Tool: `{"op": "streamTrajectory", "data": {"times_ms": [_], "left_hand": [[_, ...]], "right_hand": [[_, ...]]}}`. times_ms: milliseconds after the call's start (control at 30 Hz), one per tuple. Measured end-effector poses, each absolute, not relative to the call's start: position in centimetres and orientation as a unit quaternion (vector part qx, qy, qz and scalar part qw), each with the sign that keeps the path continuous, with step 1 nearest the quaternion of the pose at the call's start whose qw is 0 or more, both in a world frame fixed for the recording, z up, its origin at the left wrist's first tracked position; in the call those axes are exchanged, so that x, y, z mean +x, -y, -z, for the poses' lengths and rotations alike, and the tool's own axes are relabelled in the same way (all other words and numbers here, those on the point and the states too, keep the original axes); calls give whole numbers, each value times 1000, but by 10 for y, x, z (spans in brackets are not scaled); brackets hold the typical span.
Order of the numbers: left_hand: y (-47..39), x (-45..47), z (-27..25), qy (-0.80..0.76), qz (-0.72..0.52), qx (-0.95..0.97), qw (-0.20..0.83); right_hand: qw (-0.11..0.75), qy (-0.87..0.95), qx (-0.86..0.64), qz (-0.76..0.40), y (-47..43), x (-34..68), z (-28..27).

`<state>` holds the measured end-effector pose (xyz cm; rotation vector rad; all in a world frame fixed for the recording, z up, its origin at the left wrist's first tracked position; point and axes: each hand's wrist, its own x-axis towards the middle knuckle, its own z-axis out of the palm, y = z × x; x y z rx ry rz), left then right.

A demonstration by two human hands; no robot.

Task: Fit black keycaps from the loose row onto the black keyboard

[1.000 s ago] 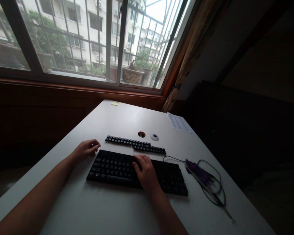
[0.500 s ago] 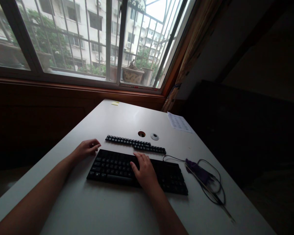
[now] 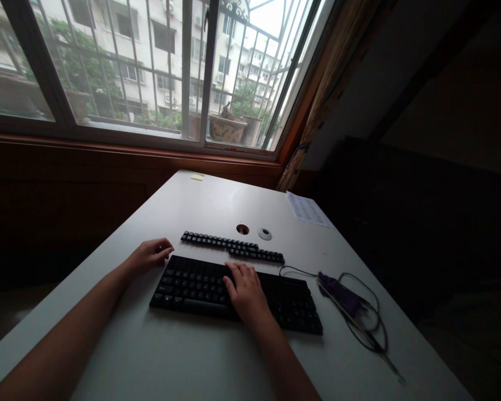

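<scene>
A black keyboard [image 3: 200,285] lies slightly askew on the white desk, its back edge dark and without visible key lettering. My right hand [image 3: 246,287] rests over its middle, palm down, fingers stretched toward the back edge and thumb apart. Beside the keyboard's back left corner, my left hand [image 3: 152,253] lies on the desk. Its fingers are loosely curled, with a small gap to the thumb and nothing visible between them. Just behind the keyboard, black keycaps [image 3: 209,240] stand in staggered rows.
On the right lie a purple cloth pouch [image 3: 340,293], a looped black cable [image 3: 378,301] and a thin stick [image 3: 384,356]. Farther back are a round desk hole [image 3: 242,229], a grey grommet [image 3: 264,234], a printed sheet [image 3: 307,209] and a yellow note [image 3: 197,177], below a barred window.
The whole view has shifted very slightly. My right hand's fingers have moved a little over the keyboard's back edge; my left hand stays in place.
</scene>
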<state>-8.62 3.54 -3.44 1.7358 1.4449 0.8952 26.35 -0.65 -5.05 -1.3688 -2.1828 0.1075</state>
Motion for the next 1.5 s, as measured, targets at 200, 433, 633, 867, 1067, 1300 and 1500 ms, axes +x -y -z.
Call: {"op": "streamTrajectory", "data": {"times_ms": [200,433,633,867,1067,1300,1500], "left_hand": [[-36,-87,36,-561,-345,665,352],[-38,-88,39,-559,-345,663,360],[-37,-88,38,-559,-344,663,361],[-38,-87,37,-559,-342,664,360],[-39,-88,40,-557,-344,663,364],[-39,-88,40,-557,-342,662,367],[-39,-88,40,-556,-340,668,361]], "right_hand": [[277,813,-510,-34,7,263,50],[297,808,-508,-35,9,263,51],[301,809,-503,-50,10,265,49],[308,807,-500,-67,11,265,46],[297,805,-510,-69,11,265,45],[291,809,-507,-51,10,265,47],[292,811,-505,-47,10,266,49]]}}
